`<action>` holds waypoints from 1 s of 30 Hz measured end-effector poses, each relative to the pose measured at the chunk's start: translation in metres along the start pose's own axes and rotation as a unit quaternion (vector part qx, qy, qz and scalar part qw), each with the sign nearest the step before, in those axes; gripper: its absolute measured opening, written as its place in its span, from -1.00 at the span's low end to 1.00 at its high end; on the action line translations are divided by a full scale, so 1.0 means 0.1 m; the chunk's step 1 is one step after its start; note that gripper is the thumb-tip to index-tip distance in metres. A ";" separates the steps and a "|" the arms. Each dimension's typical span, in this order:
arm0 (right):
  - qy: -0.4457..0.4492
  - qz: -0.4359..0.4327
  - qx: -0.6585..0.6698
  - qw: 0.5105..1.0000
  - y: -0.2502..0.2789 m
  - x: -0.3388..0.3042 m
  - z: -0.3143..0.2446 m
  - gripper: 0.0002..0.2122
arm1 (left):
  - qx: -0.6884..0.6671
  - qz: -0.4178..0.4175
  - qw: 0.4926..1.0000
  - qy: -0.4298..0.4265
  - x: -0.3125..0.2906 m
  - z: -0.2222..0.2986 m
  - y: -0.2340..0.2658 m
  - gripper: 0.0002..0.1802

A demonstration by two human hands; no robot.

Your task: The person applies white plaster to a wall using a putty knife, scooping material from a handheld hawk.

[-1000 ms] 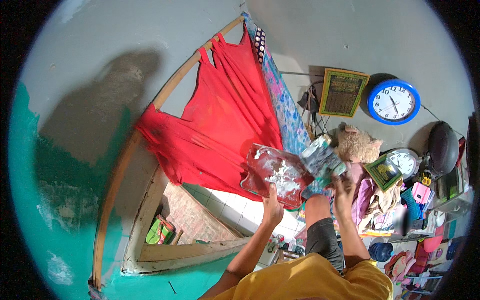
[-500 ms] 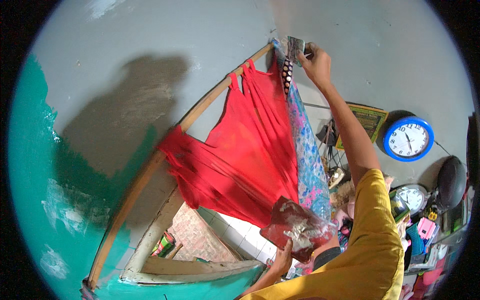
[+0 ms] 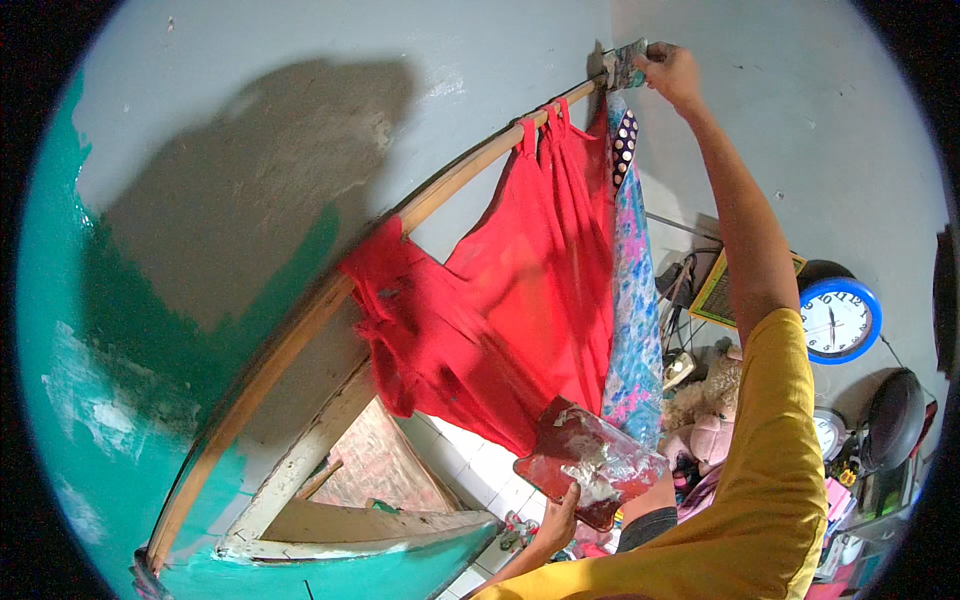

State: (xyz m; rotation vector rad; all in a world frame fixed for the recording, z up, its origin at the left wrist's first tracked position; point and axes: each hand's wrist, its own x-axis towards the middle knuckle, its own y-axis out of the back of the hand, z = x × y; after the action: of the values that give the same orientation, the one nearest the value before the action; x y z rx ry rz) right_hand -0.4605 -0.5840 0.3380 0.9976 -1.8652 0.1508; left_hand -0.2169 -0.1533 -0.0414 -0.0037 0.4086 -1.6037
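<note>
My right hand (image 3: 672,72) is raised high at the wall corner, its fingers closed around a flat grey, smeared filler scraper (image 3: 626,66). The scraper's blade is at the wall just beside the far end of a wooden curtain pole (image 3: 470,158). Lower down, my left hand (image 3: 560,524) grips the near edge of a dull red, flat board (image 3: 572,428). A lump of pale, wet-looking filler (image 3: 594,480) lies on it. A red curtain (image 3: 540,250) hangs by loops from the pole, partly bunched over it, and the board overlaps its lower end.
A blue floral cloth (image 3: 634,310) hangs beside the curtain. Below the pole is a worn pale wooden frame (image 3: 300,470) in a green-and-grey painted wall (image 3: 230,180). On the right wall are a blue-rimmed clock (image 3: 840,320) and a yellow-edged frame (image 3: 716,292), with a pink plush toy (image 3: 712,436) below.
My right hand has brought the scraper up to the corner by the pole's end, turning the blade sideways. The left hand still holds the board low. The view has shifted somewhat.
</note>
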 end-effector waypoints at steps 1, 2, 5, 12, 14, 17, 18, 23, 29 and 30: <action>-0.011 -0.022 0.004 1.000 0.01 0.03 -0.02 -0.78 | 0.025 0.003 0.999 0.021 0.01 0.01 0.01 -0.48; -0.021 -0.042 0.008 0.999 0.03 0.09 -0.04 -0.78 | 0.047 -0.005 0.999 0.019 0.03 -0.03 0.04 -0.45; -0.014 -0.051 0.004 0.999 0.07 0.31 -0.06 -0.76 | 0.064 -0.035 0.997 -0.003 0.04 -0.22 0.12 -0.45; -0.011 -0.074 -0.040 0.996 0.04 0.44 -0.26 -0.74 | -0.220 0.022 0.973 0.060 0.04 -0.08 -0.08 -0.58; -0.009 -0.072 -0.021 0.997 0.03 0.46 -0.28 -0.74 | -0.200 0.006 0.977 0.068 0.07 -0.15 -0.03 -0.59; -0.013 -0.074 0.018 0.997 -0.01 0.47 -0.34 -0.75 | -0.009 -0.035 0.997 0.075 0.10 -0.16 0.07 -0.29; -0.016 -0.081 0.029 0.996 -0.03 0.49 -0.33 -0.75 | -0.073 -0.008 0.995 0.071 0.09 -0.04 0.01 -0.40; -0.055 -0.109 0.062 0.991 -0.09 0.66 -0.35 -0.77 | -0.245 0.028 0.967 0.065 0.13 -0.11 -0.10 -0.62; -0.065 -0.112 0.099 0.987 -0.13 0.67 -0.29 -0.76 | -0.093 -0.016 0.994 0.058 0.14 -0.15 -0.01 -0.40; -0.060 -0.112 0.095 0.987 -0.15 0.62 -0.35 -0.76 | -0.093 -0.018 0.993 0.068 0.14 -0.16 0.01 -0.41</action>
State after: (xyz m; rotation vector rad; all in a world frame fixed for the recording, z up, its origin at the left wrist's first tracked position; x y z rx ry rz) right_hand -0.4373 -0.6118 0.4005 1.3674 -1.8551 0.1395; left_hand -0.2216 -0.1626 -0.0600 -0.0447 0.6654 -1.6011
